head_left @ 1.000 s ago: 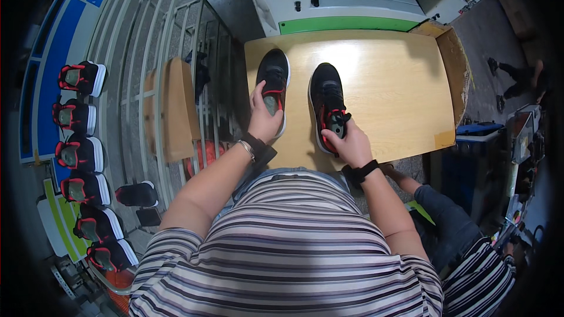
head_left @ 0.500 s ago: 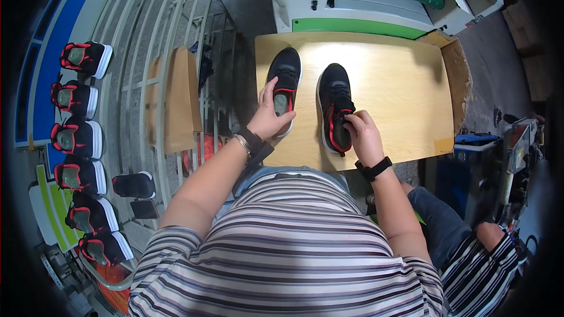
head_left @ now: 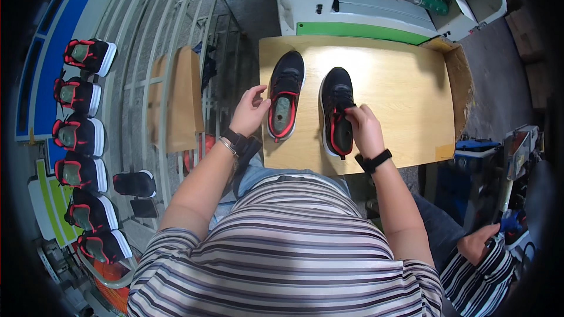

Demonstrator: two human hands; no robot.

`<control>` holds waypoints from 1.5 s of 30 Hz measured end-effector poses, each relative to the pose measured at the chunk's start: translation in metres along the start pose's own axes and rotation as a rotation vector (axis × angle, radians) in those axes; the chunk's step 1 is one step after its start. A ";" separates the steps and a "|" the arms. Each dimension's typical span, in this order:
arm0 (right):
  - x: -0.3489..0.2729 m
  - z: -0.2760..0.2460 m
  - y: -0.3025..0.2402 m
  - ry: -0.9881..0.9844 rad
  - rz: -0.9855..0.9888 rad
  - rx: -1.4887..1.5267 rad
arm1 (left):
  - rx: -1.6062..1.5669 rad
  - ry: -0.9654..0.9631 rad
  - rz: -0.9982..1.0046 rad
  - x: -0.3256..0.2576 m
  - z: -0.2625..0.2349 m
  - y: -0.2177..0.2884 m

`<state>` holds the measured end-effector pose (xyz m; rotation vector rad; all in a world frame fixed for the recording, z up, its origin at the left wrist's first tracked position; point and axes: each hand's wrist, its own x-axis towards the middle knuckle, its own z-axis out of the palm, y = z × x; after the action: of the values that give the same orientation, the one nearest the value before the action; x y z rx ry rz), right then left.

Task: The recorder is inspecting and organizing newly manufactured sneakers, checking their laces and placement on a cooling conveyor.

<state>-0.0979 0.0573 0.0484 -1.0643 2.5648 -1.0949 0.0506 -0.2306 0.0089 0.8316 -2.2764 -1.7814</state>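
Two black sneakers with red lining lie on the wooden tabletop (head_left: 399, 100), toes pointing away from me. A grey-green insole (head_left: 282, 111) shows inside the left sneaker (head_left: 288, 68). Just off that shoe's left side, my left hand (head_left: 251, 113) is open, fingers bent and apart, holding nothing. My right hand (head_left: 365, 132) pinches the right sneaker (head_left: 337, 82) at its tongue and collar edge. Its thumb is partly hidden by the hand. The inside of the right sneaker looks dark.
Several matching sneakers (head_left: 80, 133) stand in a column on the metal rack (head_left: 166, 100) at left, beside a dark sole-shaped piece (head_left: 134, 184). A brown cardboard sheet (head_left: 183, 100) leans in the rack. Beyond the table stands a white-green machine (head_left: 376, 12). A co-worker's hand (head_left: 477, 243) is at lower right.
My left hand has let go of the left sneaker and moved left, off it. My right hand stays at the right sneaker's opening. The co-worker's arm has shifted.
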 end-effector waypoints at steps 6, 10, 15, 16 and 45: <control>0.040 0.014 0.034 -0.030 0.351 0.075 | 0.219 0.057 0.197 0.000 0.019 0.012; 0.031 0.021 0.053 -0.039 0.581 0.536 | 0.276 0.086 0.287 -0.003 0.024 0.016; -0.008 0.027 0.044 -0.045 0.581 0.664 | 0.278 0.071 0.293 -0.011 0.028 0.026; -0.017 0.027 0.040 -0.006 0.470 0.536 | 0.279 0.062 0.268 -0.013 0.028 0.029; -0.026 -0.205 0.251 0.453 0.948 -0.228 | 0.203 -0.011 0.110 -0.002 0.048 0.020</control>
<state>-0.2978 0.3121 0.0215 0.4742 2.9764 -0.8201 0.0248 -0.1854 0.0135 0.7122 -2.4879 -1.5326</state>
